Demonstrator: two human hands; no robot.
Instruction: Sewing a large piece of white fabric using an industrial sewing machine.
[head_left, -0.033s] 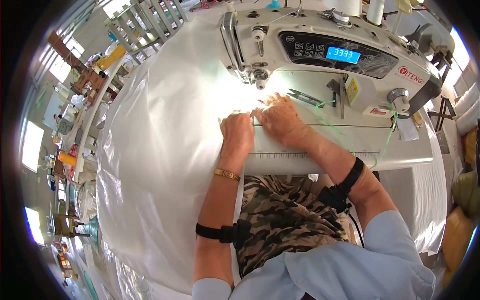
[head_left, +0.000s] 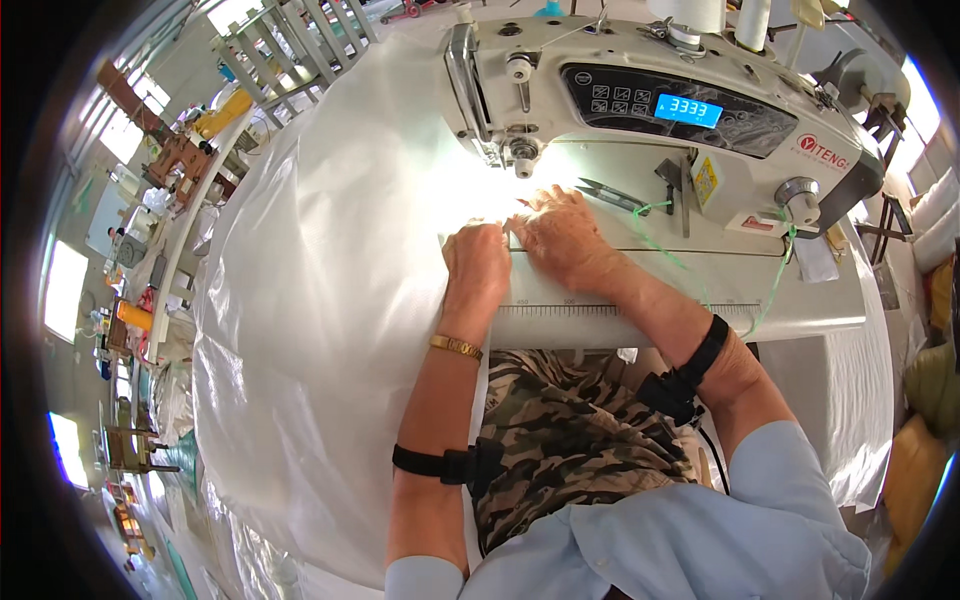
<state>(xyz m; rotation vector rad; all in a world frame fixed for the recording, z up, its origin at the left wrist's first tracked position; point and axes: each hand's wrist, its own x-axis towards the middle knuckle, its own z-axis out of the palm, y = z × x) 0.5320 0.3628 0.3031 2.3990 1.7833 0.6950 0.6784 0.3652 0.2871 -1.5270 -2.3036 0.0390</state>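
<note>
A large white plastic-like sheet [head_left: 300, 290] drapes over the left side of the sewing table and hangs down. My left hand [head_left: 476, 265] is closed on its right edge, just in front of the needle area. Close beside it, my right hand [head_left: 562, 240] bends its fingers down, their tips pressed together at the same edge. The white sewing machine [head_left: 620, 60] has its needle and presser area [head_left: 510, 160] just beyond my fingertips. Strong lamp glare there hides the needle and the sheet's edge.
Thread snips [head_left: 610, 194] lie right of my right hand, near a dark metal tool [head_left: 668, 180]. Green thread [head_left: 660, 245] trails toward the table's front edge. A printed ruler [head_left: 570, 311] runs along that edge. White thread cones [head_left: 690, 15] stand on top. A grey rack [head_left: 290, 60] stands at far left.
</note>
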